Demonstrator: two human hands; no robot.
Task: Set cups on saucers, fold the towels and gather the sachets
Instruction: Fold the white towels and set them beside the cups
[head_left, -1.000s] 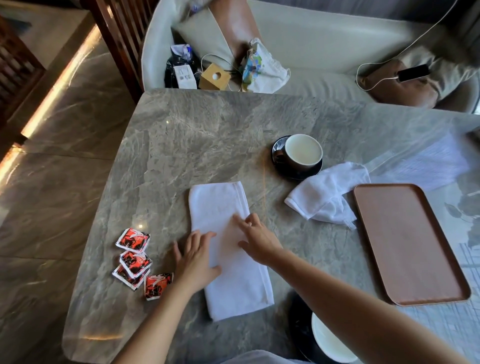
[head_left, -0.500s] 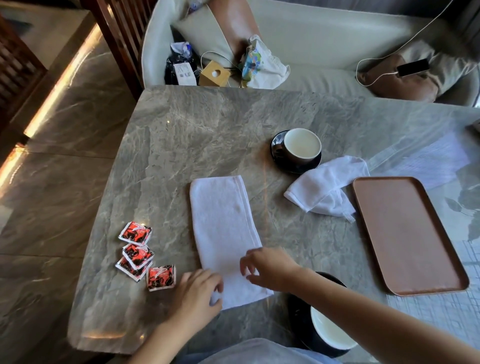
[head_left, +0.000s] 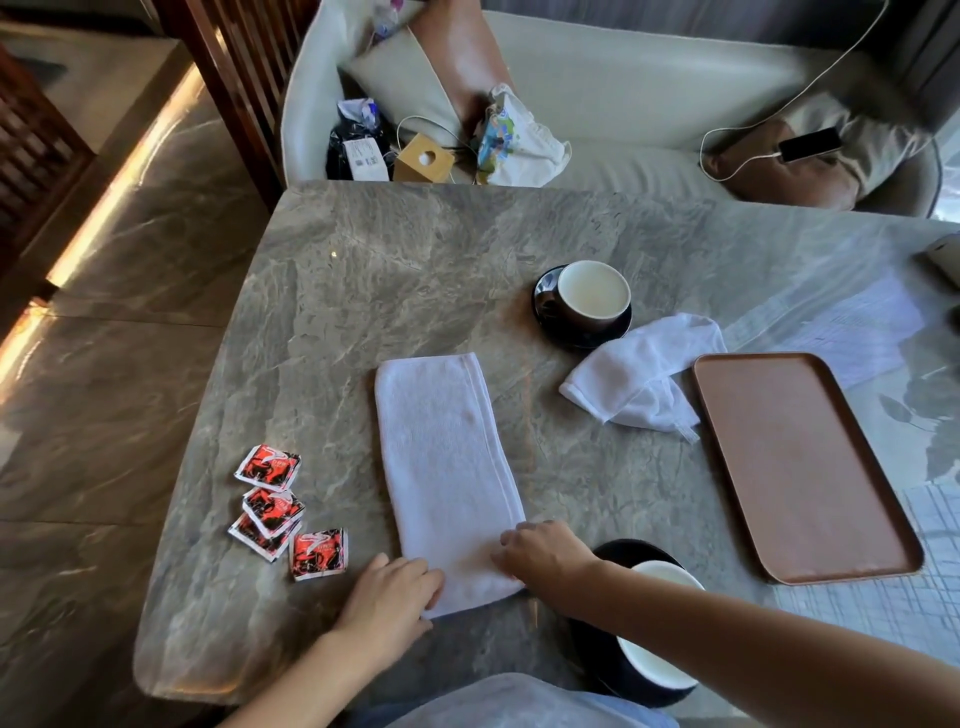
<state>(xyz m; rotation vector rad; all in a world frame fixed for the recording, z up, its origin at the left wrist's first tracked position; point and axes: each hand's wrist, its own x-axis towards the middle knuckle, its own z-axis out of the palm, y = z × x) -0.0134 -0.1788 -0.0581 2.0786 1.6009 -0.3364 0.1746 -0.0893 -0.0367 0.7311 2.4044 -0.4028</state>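
L hand & R hand have fingers curled, pinching the near end of towel mid-surface; R forearm's over near cup, so folding up could knock it.

One head-worn wide-angle view, facing forward and down over the table — near edge close, rim apparently bowed.

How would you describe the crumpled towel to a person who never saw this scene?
On the grey marble table, look between the brown tray and the far cup on its saucer. The crumpled towel there is a loose heap; the folded towel lies flat, a long strip.
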